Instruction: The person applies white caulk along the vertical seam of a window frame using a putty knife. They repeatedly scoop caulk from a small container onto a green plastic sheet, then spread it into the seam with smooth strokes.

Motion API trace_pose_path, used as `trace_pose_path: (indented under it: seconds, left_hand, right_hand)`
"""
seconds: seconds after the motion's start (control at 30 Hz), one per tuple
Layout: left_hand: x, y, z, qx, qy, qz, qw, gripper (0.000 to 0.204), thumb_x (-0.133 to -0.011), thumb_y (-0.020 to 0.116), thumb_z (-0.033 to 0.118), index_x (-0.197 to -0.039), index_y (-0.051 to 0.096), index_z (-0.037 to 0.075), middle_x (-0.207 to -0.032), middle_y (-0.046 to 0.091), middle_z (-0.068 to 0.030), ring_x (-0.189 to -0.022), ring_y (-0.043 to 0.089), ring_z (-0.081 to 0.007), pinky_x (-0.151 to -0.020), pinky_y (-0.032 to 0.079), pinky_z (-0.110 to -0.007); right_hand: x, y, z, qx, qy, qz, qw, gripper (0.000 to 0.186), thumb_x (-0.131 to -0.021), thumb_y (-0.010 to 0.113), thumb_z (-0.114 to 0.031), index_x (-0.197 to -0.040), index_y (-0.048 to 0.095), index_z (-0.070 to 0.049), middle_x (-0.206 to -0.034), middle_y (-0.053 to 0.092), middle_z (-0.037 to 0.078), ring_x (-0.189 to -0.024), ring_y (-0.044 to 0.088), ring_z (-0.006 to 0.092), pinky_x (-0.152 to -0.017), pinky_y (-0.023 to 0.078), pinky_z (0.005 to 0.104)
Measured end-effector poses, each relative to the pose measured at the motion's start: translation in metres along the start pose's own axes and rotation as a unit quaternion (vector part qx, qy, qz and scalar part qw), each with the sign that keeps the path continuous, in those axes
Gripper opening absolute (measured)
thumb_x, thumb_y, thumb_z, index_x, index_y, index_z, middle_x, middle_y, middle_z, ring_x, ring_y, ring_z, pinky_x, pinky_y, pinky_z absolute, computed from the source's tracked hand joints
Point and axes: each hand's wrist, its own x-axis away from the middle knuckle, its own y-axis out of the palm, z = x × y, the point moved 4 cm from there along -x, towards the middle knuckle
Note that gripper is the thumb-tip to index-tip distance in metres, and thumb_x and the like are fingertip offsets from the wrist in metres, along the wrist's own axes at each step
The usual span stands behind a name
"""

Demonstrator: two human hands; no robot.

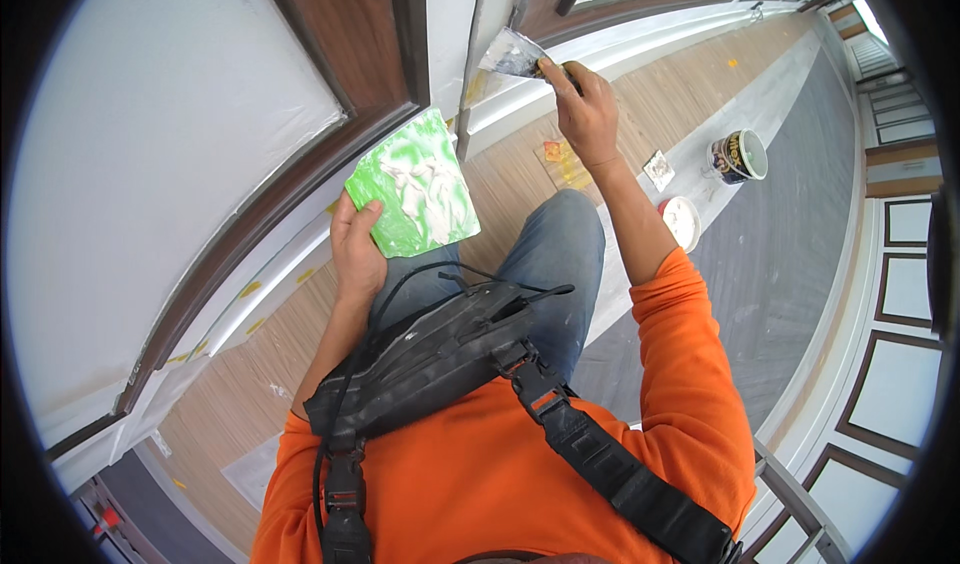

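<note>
clearly, the person's left hand (358, 242) holds a flat, bright green board (440, 142) above the denim-clad knees (550, 239), thick white paste smeared across its face; that grip pinches the board's left edge, thumb on top. the right hand (588, 114) is out ahead, its grip closed around the handle of a wide, paste-stained scraper (515, 56). the blade points left, toward the dark brown wooden trim (405, 34); whether it touches anything, i can't tell. to the right, a round, shallow tub of white paste (680, 222) sits near a dark, printed bucket with a pale rim (738, 157).
</note>
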Motion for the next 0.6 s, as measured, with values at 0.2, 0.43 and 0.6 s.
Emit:
trace_pose_path:
  seconds: [0.2, 0.43, 0.6]
  left_hand:
    - [0.000, 0.000, 0.000, 0.005, 0.000, -0.006, 1.000, 0.038, -0.097, 0.051, 0.005, -0.134, 0.053, -0.005, -0.122, 0.064, -0.0119, -0.108, 0.061, -0.0168, -0.097, 0.047, -0.030]
    - [0.000, 0.000, -0.002, 0.012, -0.006, -0.010, 1.000, 0.039, -0.097, 0.052, 0.005, -0.135, 0.053, -0.005, -0.123, 0.063, -0.0116, -0.109, 0.061, -0.0164, -0.098, 0.047, -0.030]
    - [-0.002, 0.001, -0.002, 0.013, 0.000, 0.000, 1.000, 0.039, -0.096, 0.052, 0.004, -0.135, 0.053, -0.005, -0.123, 0.063, -0.0118, -0.109, 0.061, -0.0166, -0.098, 0.046, -0.030]
  right_hand:
    - [-0.008, 0.005, 0.021, 0.073, -0.053, -0.011, 0.996, 0.063, -0.080, 0.066, -0.003, -0.138, 0.062, -0.027, -0.104, 0.064, 0.005, -0.088, 0.064, 0.0226, -0.079, 0.053, 0.0362]
    - [0.011, -0.026, 0.011, 0.080, 0.027, -0.026, 0.996, 0.063, -0.080, 0.070, -0.004, -0.138, 0.063, -0.026, -0.105, 0.065, 0.008, -0.087, 0.066, 0.0237, -0.074, 0.054, 0.0369]
    - [0.026, -0.019, -0.060, -0.085, 0.151, -0.047, 0.984, 0.054, -0.089, 0.070, -0.005, -0.140, 0.059, -0.019, -0.107, 0.064, 0.014, -0.082, 0.068, 0.0281, -0.065, 0.056, 0.0376]
